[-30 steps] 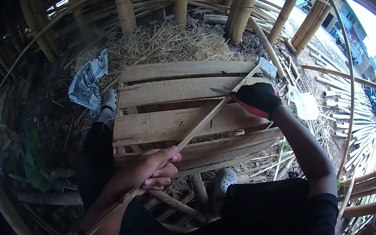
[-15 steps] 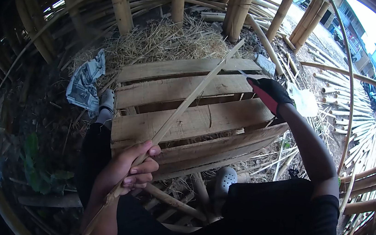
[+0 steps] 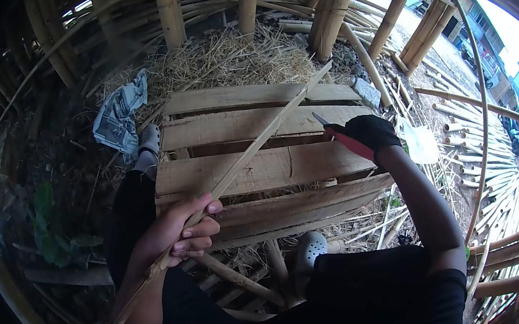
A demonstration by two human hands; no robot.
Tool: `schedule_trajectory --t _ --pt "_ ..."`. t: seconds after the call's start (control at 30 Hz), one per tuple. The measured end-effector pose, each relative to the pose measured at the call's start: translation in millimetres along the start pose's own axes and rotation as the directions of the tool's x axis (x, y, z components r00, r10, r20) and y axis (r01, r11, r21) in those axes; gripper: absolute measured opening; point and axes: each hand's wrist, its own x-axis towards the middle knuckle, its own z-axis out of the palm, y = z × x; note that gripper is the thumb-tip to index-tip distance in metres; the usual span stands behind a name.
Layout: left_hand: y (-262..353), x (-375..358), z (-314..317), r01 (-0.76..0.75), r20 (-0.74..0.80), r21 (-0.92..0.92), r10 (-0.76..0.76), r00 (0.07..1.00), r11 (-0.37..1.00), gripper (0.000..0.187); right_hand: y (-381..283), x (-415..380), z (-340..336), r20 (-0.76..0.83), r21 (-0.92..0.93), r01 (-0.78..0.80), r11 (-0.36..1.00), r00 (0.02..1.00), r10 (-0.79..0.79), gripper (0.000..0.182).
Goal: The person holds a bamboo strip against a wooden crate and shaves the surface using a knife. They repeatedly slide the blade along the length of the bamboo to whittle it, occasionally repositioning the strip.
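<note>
The gloved right hand [image 3: 370,135], gripping a knife [image 3: 323,120], has come off the bamboo strip [image 3: 254,148] the left hand [image 3: 177,236] clasps.

Outdoor work spot, daylight. Wooden pallet [image 3: 253,161] on bare ground, straw [image 3: 233,60] heaped behind it. Upright bamboo posts [image 3: 331,13] and bent bamboo strips enclosing the place. Crumpled newspaper [image 3: 118,117] left of pallet. Cut bamboo lengths [image 3: 500,183] piled at right. Buildings [image 3: 497,42] and bright sky beyond.

1 strip [image 3: 254,150], 1 knife [image 3: 323,120], 2 clogs [image 3: 311,249]
</note>
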Motion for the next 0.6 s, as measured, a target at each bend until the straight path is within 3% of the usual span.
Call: schedule_trajectory --t 0.17,0.23,0.27,0.33,0.37,0.43,0.47,0.53,0.6 --pt "-1 -1 0 -0.006 -0.005 0.007 0.006 1.0 1.0 0.028 -9 -11 -21 0.001 0.011 -0.03 1.0 1.0 0.029 0.081" --pt "-1 -1 0 -0.003 -0.003 0.018 0.003 1.0 1.0 0.029 -7 -9 -11 -0.308 0.149 0.033 0.988 0.951 0.014 0.074" --pt "-1 -1 0 -0.003 -0.004 0.019 0.003 1.0 1.0 0.029 -8 -9 -8 -0.308 0.149 0.034 0.988 0.951 0.014 0.074" --pt "0 -1 0 0.012 0.007 0.011 -0.012 1.0 1.0 0.029 -12 -8 -6 -0.434 0.302 0.263 0.916 0.894 -0.114 0.067" --pt "-1 -1 -1 0.01 0.006 0.012 -0.01 1.0 1.0 0.029 -16 -9 -7 -0.436 0.302 0.264 0.916 0.893 -0.114 0.067" --pt "-2 0 -3 0.017 0.056 -0.03 -0.015 0.998 0.999 0.029 -28 -13 -9 -0.339 0.247 0.529 0.812 0.832 -0.439 0.063" --pt "-2 0 -4 0.017 0.055 -0.029 -0.015 0.998 0.999 0.029 -33 -17 -7 -0.34 0.247 0.529 0.812 0.832 -0.438 0.063" --pt "-1 0 -4 0.031 0.093 -0.075 -0.024 0.995 0.997 0.029 -44 -23 -5 -0.212 0.298 0.435 0.85 0.898 -0.385 0.036" --pt "-2 1 -5 0.021 0.109 -0.098 -0.011 0.994 0.995 0.029 -56 -27 -14 -0.17 0.301 0.437 0.847 0.899 -0.403 0.039"
